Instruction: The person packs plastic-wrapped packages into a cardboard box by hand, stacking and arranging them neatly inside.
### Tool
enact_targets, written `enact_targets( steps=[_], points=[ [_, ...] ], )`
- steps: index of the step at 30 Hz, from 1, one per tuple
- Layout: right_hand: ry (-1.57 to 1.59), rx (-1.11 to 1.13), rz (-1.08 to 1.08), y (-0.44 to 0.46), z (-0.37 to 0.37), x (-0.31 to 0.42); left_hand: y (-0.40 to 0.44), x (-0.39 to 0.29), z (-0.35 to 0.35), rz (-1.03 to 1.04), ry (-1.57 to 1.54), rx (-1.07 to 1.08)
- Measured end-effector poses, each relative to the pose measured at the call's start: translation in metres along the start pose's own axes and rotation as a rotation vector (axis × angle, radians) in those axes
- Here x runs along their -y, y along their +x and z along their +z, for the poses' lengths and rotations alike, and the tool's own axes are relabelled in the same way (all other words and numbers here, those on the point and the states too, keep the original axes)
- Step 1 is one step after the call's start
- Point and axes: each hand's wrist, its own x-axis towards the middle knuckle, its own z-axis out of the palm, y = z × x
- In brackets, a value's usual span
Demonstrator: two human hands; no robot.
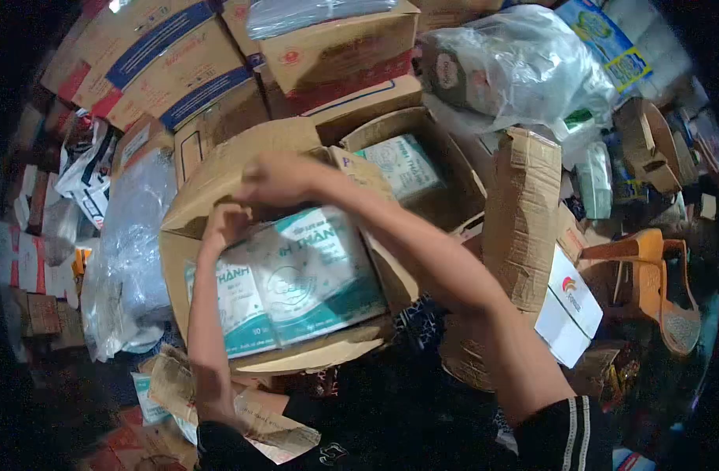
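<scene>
An open cardboard box (pixel 320 363) stands in front of me with white and teal printed packs (pixel 320 275) lying side by side in it. My left hand (pixel 228 225) is at the far left part of the box, above the packs, its fingers bent and partly hidden. Close beside it, my right hand (pixel 277 179) reaches across from the right, blurred by motion, near the raised back flap (pixel 218 169). What either hand holds cannot be made out. A second open box (pixel 461 200) behind on the right contains another similar pack (pixel 403 165).
Stacked cartons (pixel 171 55) rise at the back left. A clear plastic bag (pixel 524 67) lies at the back right. Plastic-wrapped goods (pixel 136 235) stand on the left. A tall cardboard piece (pixel 522 220) and an orange chair (pixel 646 275) are to the right.
</scene>
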Motion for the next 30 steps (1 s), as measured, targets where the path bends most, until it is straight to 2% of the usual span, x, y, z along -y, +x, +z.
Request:
enact_targets(
  steps=[1,2,4,5,6,7,8,9,10,12,14,16,19,20,21,24,26,27,30],
  points=[
    [0.029,-0.103,0.022,-0.016,-0.031,0.004,-0.014,-0.049,0.031,0.139,0.333,-0.121],
    [0.22,-0.215,0.042,-0.029,-0.056,-0.003,-0.029,-0.101,0.064,0.237,0.631,-0.28],
    [0.591,-0.493,0.032,-0.043,-0.092,-0.051,-0.031,-0.153,0.126,0.347,0.389,-0.306],
    [0.76,-0.65,0.085,-0.057,-0.106,-0.077,-0.021,-0.16,0.15,0.414,0.254,-0.241],
    [0.91,-0.84,0.221,-0.072,-0.112,-0.1,-0.023,-0.185,0.184,0.471,0.196,-0.176],
    [1.087,-1.075,0.328,-0.085,-0.107,-0.135,0.001,-0.179,0.21,0.468,0.121,-0.092],
    [1.251,-1.182,0.312,-0.108,-0.094,-0.184,0.009,-0.189,0.24,0.527,0.051,-0.032],
    [1.281,-1.257,0.551,-0.132,-0.083,-0.212,0.023,-0.19,0.273,0.331,-0.142,-0.003],
    [1.173,-1.31,0.661,-0.161,-0.053,-0.269,0.047,-0.169,0.302,0.222,-0.349,0.058],
    [0.501,-1.297,1.091,-0.206,0.044,-0.431,0.094,-0.113,0.352,-0.013,-0.358,-0.064],
    [0.7,-1.164,1.349,-0.244,0.067,-0.372,0.098,-0.119,0.368,-0.372,-0.326,-0.108],
    [0.615,-0.881,1.429,-0.262,0.071,-0.347,0.158,-0.028,0.385,-0.423,-0.257,-0.315],
    [0.547,-0.917,1.514,-0.245,0.055,-0.313,0.129,-0.029,0.38,-0.561,-0.182,-0.508],
    [0.67,-0.838,1.507,-0.244,0.051,-0.319,0.139,0.001,0.374,-0.622,-0.112,-0.47],
    [0.718,-0.859,1.446,-0.243,0.052,-0.319,0.151,0.03,0.372,-0.68,-0.039,-0.429],
    [0.856,-0.957,1.276,-0.235,0.058,-0.3,0.146,0.026,0.384,-0.776,-0.186,-0.494],
    [0.95,-1.054,1.166,-0.23,0.051,-0.277,0.167,0.09,0.389,-0.79,-0.122,-0.421],
    [0.939,-1.068,1.23,-0.232,0.051,-0.281,0.173,0.113,0.389,-0.798,-0.086,-0.385],
    [0.873,-1.127,1.398,-0.232,0.063,-0.289,0.161,0.108,0.372,-0.934,-0.344,-0.174]
  ],
)
